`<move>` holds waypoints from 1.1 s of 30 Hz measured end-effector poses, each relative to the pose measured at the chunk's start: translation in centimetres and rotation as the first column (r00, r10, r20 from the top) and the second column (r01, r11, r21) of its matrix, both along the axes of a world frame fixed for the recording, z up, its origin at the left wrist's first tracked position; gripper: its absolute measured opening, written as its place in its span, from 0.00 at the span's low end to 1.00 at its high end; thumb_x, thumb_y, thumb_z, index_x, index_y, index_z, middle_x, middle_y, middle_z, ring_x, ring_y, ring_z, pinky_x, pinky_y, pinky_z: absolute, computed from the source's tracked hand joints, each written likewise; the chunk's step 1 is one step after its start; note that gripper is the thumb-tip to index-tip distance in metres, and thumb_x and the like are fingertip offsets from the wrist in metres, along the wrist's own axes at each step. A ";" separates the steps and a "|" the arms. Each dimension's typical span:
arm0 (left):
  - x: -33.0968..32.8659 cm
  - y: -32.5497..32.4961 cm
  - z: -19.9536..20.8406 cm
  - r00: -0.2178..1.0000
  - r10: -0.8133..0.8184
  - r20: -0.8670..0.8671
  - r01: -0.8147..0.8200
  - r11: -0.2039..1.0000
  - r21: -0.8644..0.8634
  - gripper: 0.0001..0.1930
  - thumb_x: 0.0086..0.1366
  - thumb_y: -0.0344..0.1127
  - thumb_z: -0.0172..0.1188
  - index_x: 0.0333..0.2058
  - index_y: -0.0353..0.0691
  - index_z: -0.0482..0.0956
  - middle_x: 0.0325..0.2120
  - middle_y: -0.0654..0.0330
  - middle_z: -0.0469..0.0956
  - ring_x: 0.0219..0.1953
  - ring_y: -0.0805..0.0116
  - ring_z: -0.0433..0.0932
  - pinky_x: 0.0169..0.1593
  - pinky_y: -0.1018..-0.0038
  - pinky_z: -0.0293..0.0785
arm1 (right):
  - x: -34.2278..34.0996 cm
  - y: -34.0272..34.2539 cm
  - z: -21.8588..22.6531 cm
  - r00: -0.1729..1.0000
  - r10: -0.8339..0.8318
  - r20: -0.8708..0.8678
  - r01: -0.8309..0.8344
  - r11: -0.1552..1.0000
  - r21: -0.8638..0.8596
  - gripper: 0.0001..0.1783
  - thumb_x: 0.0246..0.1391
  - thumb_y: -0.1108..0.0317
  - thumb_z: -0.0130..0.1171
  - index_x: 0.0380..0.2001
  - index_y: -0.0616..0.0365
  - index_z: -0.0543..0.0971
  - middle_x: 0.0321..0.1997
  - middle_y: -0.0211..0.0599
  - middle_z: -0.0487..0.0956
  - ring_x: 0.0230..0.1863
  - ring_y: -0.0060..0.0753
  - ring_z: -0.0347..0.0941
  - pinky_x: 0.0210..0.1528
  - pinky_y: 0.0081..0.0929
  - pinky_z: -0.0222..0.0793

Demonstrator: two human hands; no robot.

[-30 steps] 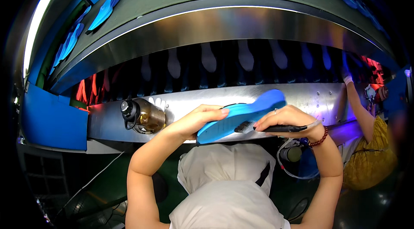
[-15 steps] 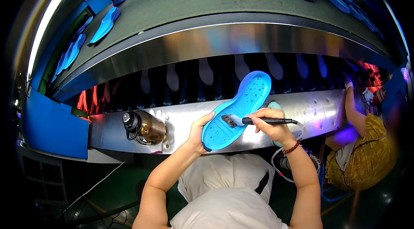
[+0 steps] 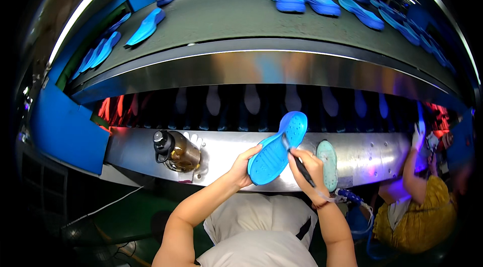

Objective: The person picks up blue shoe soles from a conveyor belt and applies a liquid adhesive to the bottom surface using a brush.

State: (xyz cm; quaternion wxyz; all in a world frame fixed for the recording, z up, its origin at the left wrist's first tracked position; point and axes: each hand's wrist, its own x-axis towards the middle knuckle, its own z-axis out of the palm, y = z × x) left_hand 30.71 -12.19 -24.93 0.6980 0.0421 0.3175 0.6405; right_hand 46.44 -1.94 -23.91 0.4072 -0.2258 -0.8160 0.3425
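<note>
A bright blue shoe sole [image 3: 270,162] is held tilted in front of me, its hollowed, hole-dotted inside turned up. My left hand [image 3: 242,168] grips its left edge near the lower end. Pinched in my right hand [image 3: 310,175] is a brush with a black handle [image 3: 305,172]; its head touches or hovers over the inside of the sole near the middle, and the bristles are partly blurred. Just right of that hand, a pale green sole-shaped piece [image 3: 327,164] lies on the metal ledge [image 3: 231,146].
A dark bottle [image 3: 179,152] stands on the ledge at left, with a white glove [image 3: 194,141] beside it. Beyond runs a green conveyor belt [image 3: 216,20] carrying several blue soles [image 3: 146,26]. At right a co-worker in a yellow garment [image 3: 420,216] reaches toward the belt's underside.
The brush has moved from the sole's lower half up toward its middle, its handle now pointing down toward me. The sole appears lower in view, and the pale green piece is uncovered.
</note>
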 end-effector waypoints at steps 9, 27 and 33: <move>-4.4 -0.7 13.2 0.849 0.363 -0.383 -0.157 0.866 0.474 0.34 0.60 0.53 0.38 0.57 0.31 0.52 0.49 0.41 0.65 0.45 0.44 0.71 0.47 0.50 0.69 | 4.6 4.0 2.2 0.687 0.166 -0.707 -0.668 0.527 -0.525 0.13 0.52 0.66 0.48 0.32 0.67 0.73 0.35 0.57 0.76 0.06 0.19 0.60 0.10 0.10 0.55; -10.8 22.7 19.8 -0.163 0.501 -0.850 -0.128 0.843 0.522 0.40 0.50 0.41 0.59 0.60 0.43 0.51 0.58 0.46 0.53 0.60 0.58 0.54 0.60 0.70 0.50 | 5.3 6.0 -3.6 0.753 -0.043 -0.657 -0.550 0.506 -0.664 0.14 0.49 0.72 0.56 0.40 0.66 0.73 0.42 0.49 0.75 0.34 0.31 0.75 0.36 0.20 0.71; -12.8 25.8 17.6 -0.747 -0.047 -0.664 -0.166 0.979 0.118 0.32 0.53 0.50 0.54 0.56 0.45 0.60 0.55 0.54 0.61 0.56 0.54 0.60 0.56 0.61 0.57 | 5.6 5.8 -2.9 0.775 -0.076 -0.627 -0.482 0.571 -0.665 0.14 0.45 0.81 0.54 0.39 0.65 0.74 0.42 0.47 0.75 0.38 0.33 0.74 0.39 0.22 0.71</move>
